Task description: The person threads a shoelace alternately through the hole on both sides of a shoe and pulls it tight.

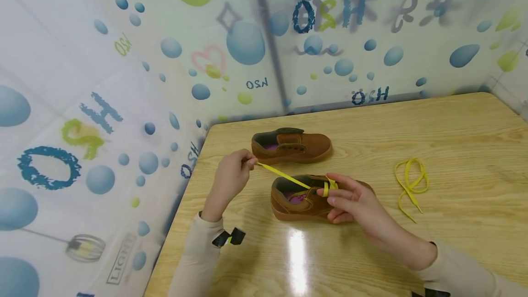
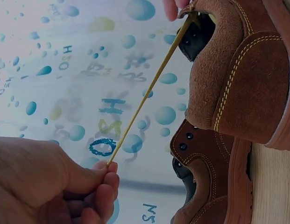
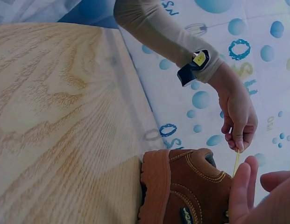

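In the head view, my left hand (image 1: 233, 175) pinches the end of a yellow shoelace (image 1: 284, 176) between thumb and fingertips. The lace runs taut from there down to the eyelets of the nearer brown shoe (image 1: 284, 210), which stands upright with its toe to the right. My right hand (image 1: 350, 198) lies over the front of this shoe, its fingers fairly straight beside the laced part and touching it. In the right wrist view, the thumb of the right hand (image 3: 261, 200) stands apart from the fingers. The hand hides part of the shoe's toe and lacing.
A second brown shoe (image 1: 317, 145), with no lace in its eyelets, stands behind the first. Another yellow shoelace (image 1: 412, 187) lies loosely coiled to the right on the wooden table (image 1: 466, 150). A patterned curtain (image 1: 338, 72) hangs behind and to the left.
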Demonstrator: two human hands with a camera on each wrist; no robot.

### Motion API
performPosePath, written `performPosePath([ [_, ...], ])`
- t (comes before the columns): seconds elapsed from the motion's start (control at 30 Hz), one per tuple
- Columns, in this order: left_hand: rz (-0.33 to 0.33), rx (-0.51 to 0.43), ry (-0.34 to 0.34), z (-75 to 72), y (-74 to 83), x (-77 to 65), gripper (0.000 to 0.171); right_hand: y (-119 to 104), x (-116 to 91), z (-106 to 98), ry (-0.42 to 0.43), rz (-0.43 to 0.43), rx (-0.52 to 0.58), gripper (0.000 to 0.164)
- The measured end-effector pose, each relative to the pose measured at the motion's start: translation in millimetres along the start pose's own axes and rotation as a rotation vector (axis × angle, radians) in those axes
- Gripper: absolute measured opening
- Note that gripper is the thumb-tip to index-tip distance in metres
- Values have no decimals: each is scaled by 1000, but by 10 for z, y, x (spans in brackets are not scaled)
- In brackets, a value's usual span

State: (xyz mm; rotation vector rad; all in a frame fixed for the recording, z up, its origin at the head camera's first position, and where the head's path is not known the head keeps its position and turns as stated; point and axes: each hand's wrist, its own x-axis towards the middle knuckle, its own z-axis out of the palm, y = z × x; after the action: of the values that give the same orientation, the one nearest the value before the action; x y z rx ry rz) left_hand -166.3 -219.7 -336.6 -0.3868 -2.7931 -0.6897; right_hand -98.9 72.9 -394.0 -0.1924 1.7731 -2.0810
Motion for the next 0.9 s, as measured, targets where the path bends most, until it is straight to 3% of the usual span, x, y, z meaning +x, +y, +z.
performPosePath([
  [0.27, -26, 3, 35, -36, -18, -22, 18, -55, -123, 19, 28, -54, -112, 64],
  [0.33, -29, -4, 56, -66, -31, -27, 17, -58, -135, -8, 69, -124, -235, 61],
  [0.43, -29, -48, 54, -107, -54, -34, 16, -17, -89, -89, 178, -259, -562, 56],
  [0.53, -47, -155, -1, -131, -78, -35, 18, 36, 16, -186, 250, -350, -890, 59],
  [0.6, -83, -262, -53, -135, -86, -34, 20, 69, 96, -239, 219, -385, -1008, 67],
  [0.8, -192, -598, -196, -75, -71, -11, 30, 122, 287, -320, 82, -366, -1077, 77],
  [0.9, -226, -663, -172, -41, -85, 0, 29, 133, 345, -335, 27, -328, -1056, 78],
])
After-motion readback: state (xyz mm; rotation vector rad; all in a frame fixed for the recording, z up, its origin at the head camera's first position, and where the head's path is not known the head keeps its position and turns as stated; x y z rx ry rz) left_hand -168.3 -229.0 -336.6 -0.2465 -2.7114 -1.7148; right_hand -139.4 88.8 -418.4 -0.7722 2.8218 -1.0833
